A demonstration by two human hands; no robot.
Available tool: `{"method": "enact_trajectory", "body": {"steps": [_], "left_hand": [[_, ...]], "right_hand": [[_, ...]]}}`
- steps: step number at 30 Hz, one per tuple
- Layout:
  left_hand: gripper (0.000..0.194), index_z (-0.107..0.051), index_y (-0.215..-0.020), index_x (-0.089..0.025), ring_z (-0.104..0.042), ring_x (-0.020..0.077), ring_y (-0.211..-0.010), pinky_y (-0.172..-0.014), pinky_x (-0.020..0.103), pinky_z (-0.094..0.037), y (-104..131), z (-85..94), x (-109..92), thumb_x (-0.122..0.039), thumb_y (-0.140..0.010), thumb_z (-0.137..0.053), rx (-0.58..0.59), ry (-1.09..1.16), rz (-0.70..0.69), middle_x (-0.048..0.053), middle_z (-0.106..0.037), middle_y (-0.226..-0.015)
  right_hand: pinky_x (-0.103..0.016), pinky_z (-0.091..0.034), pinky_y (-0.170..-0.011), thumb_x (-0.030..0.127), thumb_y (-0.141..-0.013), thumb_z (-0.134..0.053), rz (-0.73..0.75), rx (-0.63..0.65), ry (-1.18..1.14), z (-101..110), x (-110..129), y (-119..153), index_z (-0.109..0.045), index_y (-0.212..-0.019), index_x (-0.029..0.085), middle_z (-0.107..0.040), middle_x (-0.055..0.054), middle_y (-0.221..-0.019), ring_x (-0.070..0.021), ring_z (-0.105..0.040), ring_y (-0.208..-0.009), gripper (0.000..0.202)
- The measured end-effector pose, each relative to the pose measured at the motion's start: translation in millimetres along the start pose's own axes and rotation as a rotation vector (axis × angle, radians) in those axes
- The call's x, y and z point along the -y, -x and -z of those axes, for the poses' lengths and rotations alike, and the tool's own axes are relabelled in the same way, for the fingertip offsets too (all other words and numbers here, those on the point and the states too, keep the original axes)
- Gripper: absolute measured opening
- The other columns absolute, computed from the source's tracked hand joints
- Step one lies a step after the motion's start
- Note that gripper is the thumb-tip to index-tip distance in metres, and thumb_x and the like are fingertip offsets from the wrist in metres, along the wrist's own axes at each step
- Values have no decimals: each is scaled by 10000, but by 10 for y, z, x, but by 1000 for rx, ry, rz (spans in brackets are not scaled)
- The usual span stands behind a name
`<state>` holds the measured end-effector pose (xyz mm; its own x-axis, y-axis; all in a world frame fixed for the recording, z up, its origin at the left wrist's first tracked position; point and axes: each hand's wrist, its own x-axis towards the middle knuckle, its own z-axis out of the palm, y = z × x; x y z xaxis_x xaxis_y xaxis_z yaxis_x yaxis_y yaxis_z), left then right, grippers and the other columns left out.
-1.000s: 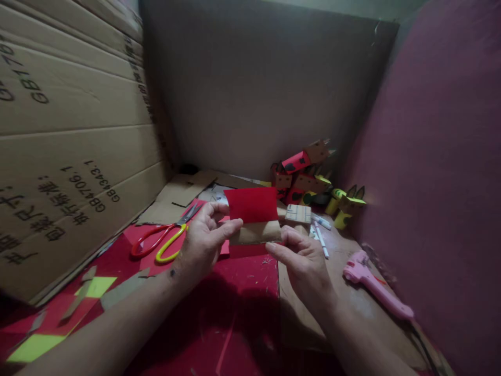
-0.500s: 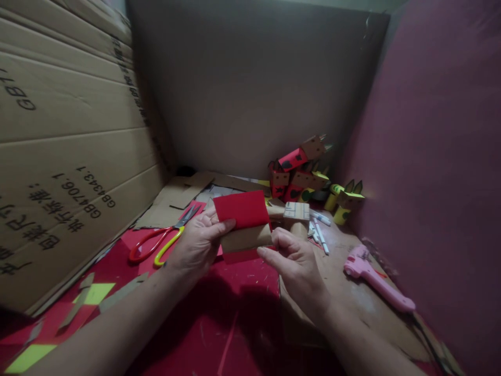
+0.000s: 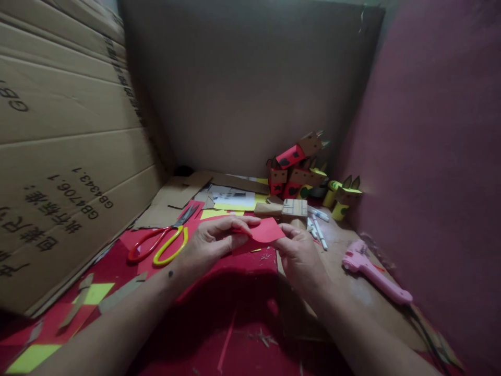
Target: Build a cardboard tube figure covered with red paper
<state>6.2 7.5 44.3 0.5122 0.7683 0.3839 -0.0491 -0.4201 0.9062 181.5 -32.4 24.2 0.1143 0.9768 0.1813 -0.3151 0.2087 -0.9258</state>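
A small red paper piece is held up in front of me, its surface tilted and slightly curved. My left hand pinches its left side between thumb and fingers. On the right edge, the thumb and fingers of my right hand are closed on it too. The brown cardboard cannot be seen from this angle; whether it sits under the red paper is hidden. Scissors with one red and one yellow handle lie just left of my left hand.
A pink glue gun with a cord lies at right. Finished cardboard animal figures stand at the back, near white markers and a taped block. Flat cardboard and a printed sheet lie behind my hands. A large carton walls the left.
The red paper has been tipped from facing me to lying nearly flat, and the brown cardboard face has gone out of sight. Left fingers now reach over its top.
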Motion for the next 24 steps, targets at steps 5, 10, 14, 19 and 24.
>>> {"method": "enact_trajectory", "body": {"steps": [5, 10, 14, 19, 24], "left_hand": [[255, -688, -997, -230, -548, 218, -1184, -1027, 356, -425, -32, 7, 26, -219, -746, -736, 99, -101, -67, 50, -645, -1216], [241, -686, -1010, -219, -530, 232, -1204, -1058, 403, -389, -67, 77, 74, -226, -770, -712, 172, -154, -102, 72, -623, -1243], [392, -655, -1095, -248, -505, 255, -1227, -1066, 433, -369, -88, 117, 120, -239, -717, -760, 249, -223, -128, 70, -592, -1281], [329, -665, -1071, -245, -539, 257, -1179, -1032, 426, -398, -95, 85, 152, -231, -748, -726, 210, -175, -116, 75, -631, -1206], [274, -688, -988, -237, -605, 236, -1064, -911, 357, -486, -99, 88, 147, -228, -720, -742, 109, -18, 43, 58, -655, -1156]], "right_hand": [[-387, -536, -718, 168, -499, -766, -140, -49, -211, -41, 36, -38, -689, -620, 197, -666, -25, -590, -252, -658, -717, 146], [-386, -536, -788, 111, -485, -735, -194, -55, -248, -43, 43, -52, -664, -609, 160, -679, -35, -588, -253, -687, -767, 151], [-356, -530, -815, 89, -549, -680, -222, -7, -222, -1, 33, -60, -699, -676, 122, -727, -86, -698, -232, -684, -805, 133], [-416, -535, -828, 134, -618, -656, -244, 45, -222, 55, 3, -68, -720, -711, 139, -744, -99, -789, -252, -674, -857, 112], [-414, -512, -894, 101, -576, -681, -242, 120, -222, 60, 66, -60, -720, -754, 146, -743, -82, -856, -246, -673, -883, 187]]}}
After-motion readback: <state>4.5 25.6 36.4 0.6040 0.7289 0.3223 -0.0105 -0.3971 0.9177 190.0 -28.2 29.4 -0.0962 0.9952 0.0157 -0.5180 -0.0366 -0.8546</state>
